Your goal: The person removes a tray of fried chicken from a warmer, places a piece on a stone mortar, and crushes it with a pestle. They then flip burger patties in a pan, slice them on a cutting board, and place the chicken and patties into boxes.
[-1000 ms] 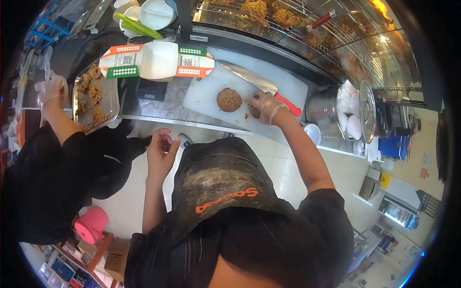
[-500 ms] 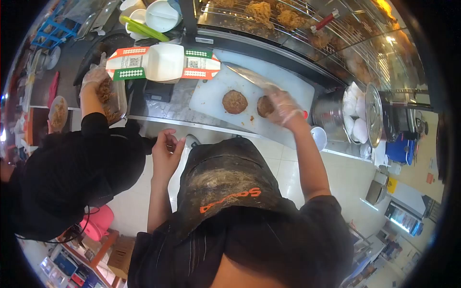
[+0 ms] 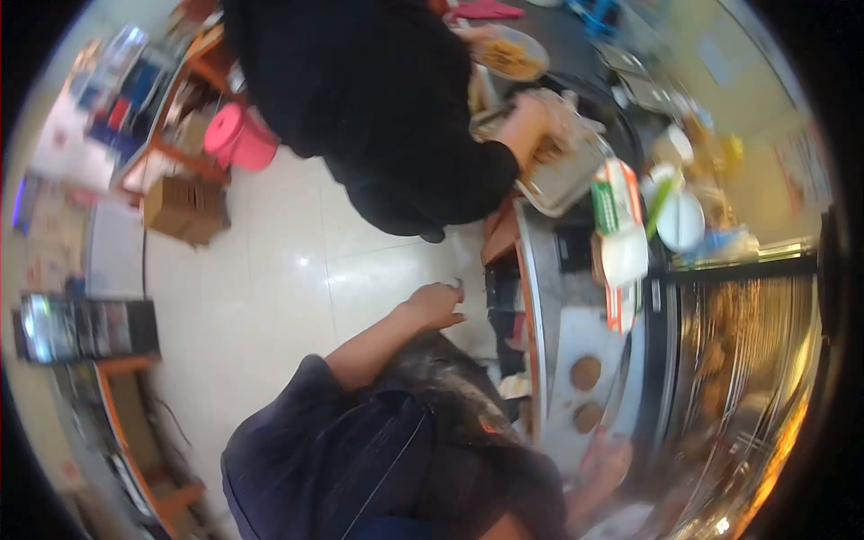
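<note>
My left hand (image 3: 436, 306) is bare, with thumb and fingers apart, and hangs over the floor away from the counter with nothing in it. At the cutting board my gloved right hand (image 3: 605, 461) is smeared by motion; its grip does not show. It is beside the near end of a long knife (image 3: 619, 385) on the white cutting board (image 3: 576, 328). Two round brown meat patties, the far patty (image 3: 586, 372) and the near patty (image 3: 589, 417), lie on the board left of the knife. Beyond it stands an open paper food box (image 3: 623, 258) with green and red printed flaps.
A person in black (image 3: 378, 108) stands close by, one gloved hand (image 3: 556, 121) in a tray (image 3: 562, 193) of brown food, the other at a plate (image 3: 511, 52). A glass display case (image 3: 747, 360) borders the counter. A pink bin (image 3: 239, 137) and cardboard box (image 3: 184, 209) stand behind.
My view has swung left, so the counter now lies on the right and blurs. My right hand has shifted off the near patty, which is now uncovered. My left hand stays off the counter.
</note>
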